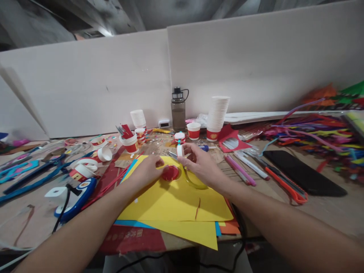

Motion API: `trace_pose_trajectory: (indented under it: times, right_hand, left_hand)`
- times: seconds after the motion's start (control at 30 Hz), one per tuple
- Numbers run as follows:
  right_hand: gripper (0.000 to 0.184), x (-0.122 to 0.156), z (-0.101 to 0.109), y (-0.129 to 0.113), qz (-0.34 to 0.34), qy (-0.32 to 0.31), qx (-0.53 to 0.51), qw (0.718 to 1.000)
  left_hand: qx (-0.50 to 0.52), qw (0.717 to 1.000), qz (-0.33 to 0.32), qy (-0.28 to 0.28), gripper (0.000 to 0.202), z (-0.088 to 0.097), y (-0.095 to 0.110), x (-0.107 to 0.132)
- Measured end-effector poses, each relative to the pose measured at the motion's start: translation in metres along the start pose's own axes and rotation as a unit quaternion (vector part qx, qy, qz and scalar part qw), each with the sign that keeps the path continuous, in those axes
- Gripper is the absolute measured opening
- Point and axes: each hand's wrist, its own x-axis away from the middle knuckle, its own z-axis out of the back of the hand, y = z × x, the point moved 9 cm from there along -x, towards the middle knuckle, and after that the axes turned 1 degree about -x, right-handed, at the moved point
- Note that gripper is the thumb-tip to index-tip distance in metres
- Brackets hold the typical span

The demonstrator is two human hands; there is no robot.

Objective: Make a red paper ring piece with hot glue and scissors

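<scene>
Yellow paper sheets lie stacked in front of me. On them is a round red disc, and the curled fingers of my left hand press at its left edge. My right hand pinches a small white roll upright between thumb and fingers, just above the paper. Scissors with yellow handles rest on the sheets below my right hand, their blades pointing to the far left and partly covered by the fingers. A small decorated red and white paper cup piece stands just beyond that hand.
A paper cup with pens, a stack of cups and a water bottle stand behind. To the right lie markers, an orange cutter, a black phone and colourful pipe cleaners. A blue-and-white power strip sits left.
</scene>
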Motion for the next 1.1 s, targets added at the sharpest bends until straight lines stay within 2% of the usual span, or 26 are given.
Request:
trace_pose_trajectory:
  times: [0.17,0.33,0.4,0.53,0.63,0.77,0.97,1.1]
  right_hand:
    - [0.040,-0.001,-0.004,0.004,0.002,0.000,0.019,1.000]
    - [0.046,-0.002,-0.005,0.007,0.009,0.003,0.028,1.000]
    - [0.046,-0.001,-0.006,0.007,0.011,-0.002,0.025,1.000]
    - [0.045,0.001,-0.012,0.009,0.012,-0.018,0.022,1.000]
    - [0.045,0.002,-0.013,0.010,0.007,-0.021,0.027,0.999]
    - [0.043,0.002,-0.010,0.007,0.017,-0.009,0.033,0.999]
    - [0.044,0.001,-0.006,0.005,0.030,0.004,0.032,0.999]
    - [0.046,0.002,-0.006,0.002,0.045,0.010,0.041,0.998]
  left_hand:
    - [-0.019,1.000,-0.013,0.013,0.011,-0.001,0.007,0.004]
    - [0.013,0.992,-0.002,0.126,0.006,0.026,0.010,0.007]
    - [0.060,0.988,0.007,0.143,0.003,0.031,0.008,0.007]
    - [0.204,0.971,0.042,0.115,0.011,0.023,0.004,0.007]
    - [0.304,0.946,0.019,0.109,0.021,0.020,0.015,0.009]
    - [0.370,0.926,-0.028,0.070,0.033,0.016,0.030,0.013]
    - [0.458,0.882,-0.112,0.001,0.034,0.013,0.047,0.018]
    - [0.487,0.867,-0.107,-0.023,0.039,0.011,0.050,0.017]
